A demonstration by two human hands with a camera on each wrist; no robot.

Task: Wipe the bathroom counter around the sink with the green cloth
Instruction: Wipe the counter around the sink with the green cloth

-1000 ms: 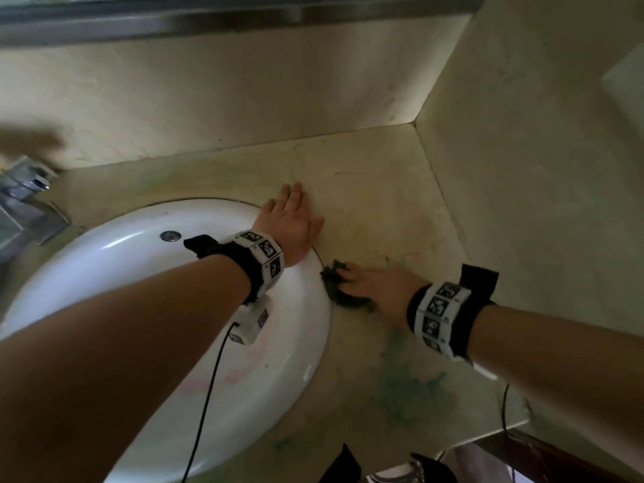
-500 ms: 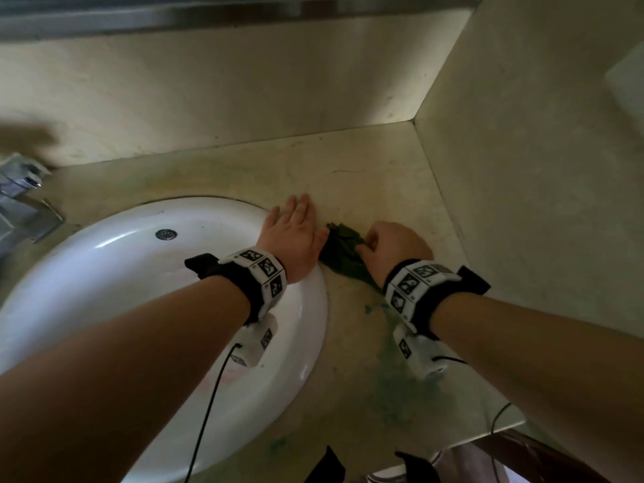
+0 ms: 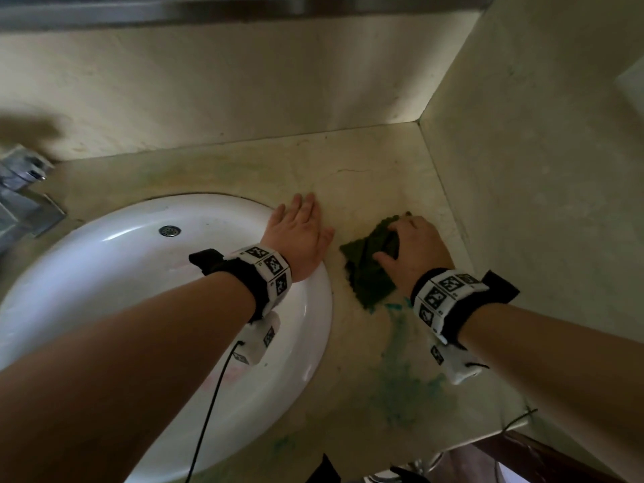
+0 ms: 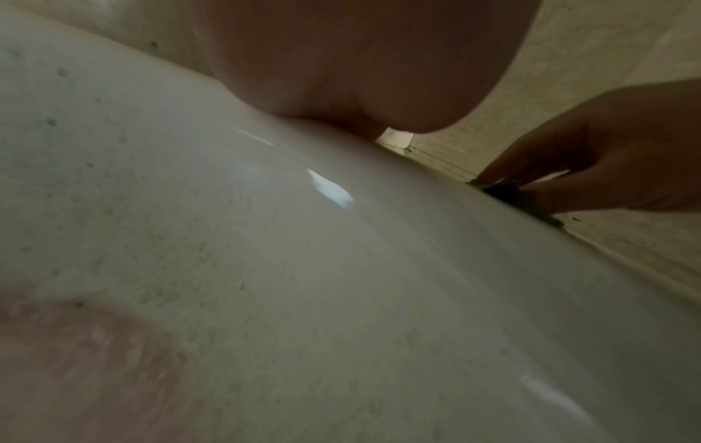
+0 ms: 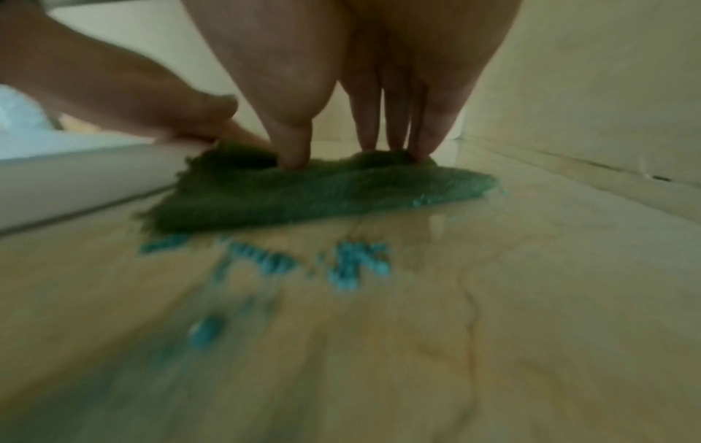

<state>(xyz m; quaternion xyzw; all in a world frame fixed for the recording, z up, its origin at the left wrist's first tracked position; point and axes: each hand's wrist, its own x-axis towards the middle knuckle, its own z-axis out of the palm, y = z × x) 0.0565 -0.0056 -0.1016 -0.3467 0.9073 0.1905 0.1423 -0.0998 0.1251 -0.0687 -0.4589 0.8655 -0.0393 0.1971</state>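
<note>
The green cloth [image 3: 369,273] lies on the beige counter [image 3: 366,169] just right of the white sink [image 3: 104,273]. My right hand [image 3: 414,245] arches over the cloth's far half. Its thumb and fingertips [image 5: 421,147] dig into the green cloth [image 5: 303,197] and bunch it. My left hand [image 3: 301,235] lies flat with straight fingers across the sink rim and the counter, beside the cloth and apart from it. In the left wrist view the palm [image 4: 360,60] rests on the sink rim [image 4: 265,269], with my right hand [image 4: 607,150] on the cloth [image 4: 531,206] beyond.
Blue-green smears [image 3: 400,388] streak the counter in front of the cloth and show as blobs [image 5: 349,263] in the right wrist view. A side wall [image 3: 540,203] stands close on the right. A metal tap [image 3: 21,190] sits at the far left.
My right hand has slid the cloth from the sink's rim away from me, then right toward the side wall, and more cloth now shows. My left hand has stayed on the rim.
</note>
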